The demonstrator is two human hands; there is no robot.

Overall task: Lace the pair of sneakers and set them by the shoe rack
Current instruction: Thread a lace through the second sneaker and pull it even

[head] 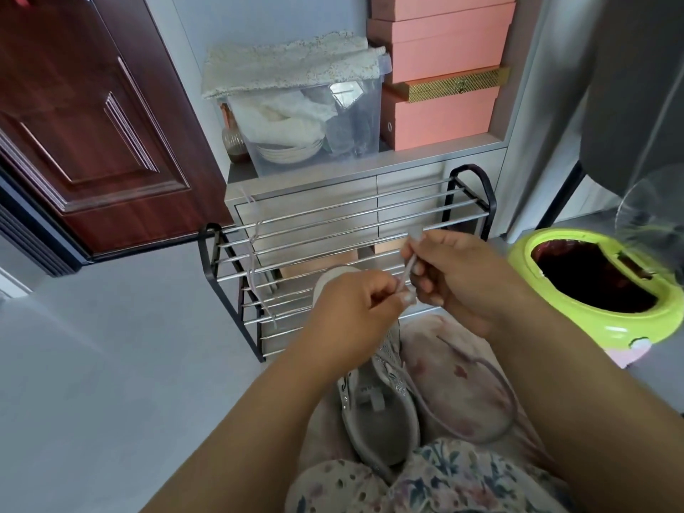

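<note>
A grey sneaker (pixel 377 412) lies on my lap, toe pointing away toward the shoe rack (pixel 333 231). My left hand (pixel 355 309) hovers over its front part and pinches a pale shoelace (pixel 407 268) low down. My right hand (pixel 455 275) pinches the same lace higher up, with the tip sticking out above the fingers. The rest of that lace loops over my right thigh (pixel 507 398). A second pale lace (pixel 255 261) hangs over the rack's left bars. I see only one sneaker.
The black-framed rack with chrome bars stands against a grey drawer unit. A clear storage bin (pixel 314 116) and pink boxes (pixel 444 68) sit above it. A lime-green bin (pixel 599 286) stands at right, a dark red door (pixel 92 124) at left. Grey floor (pixel 111 364) spreads to the left.
</note>
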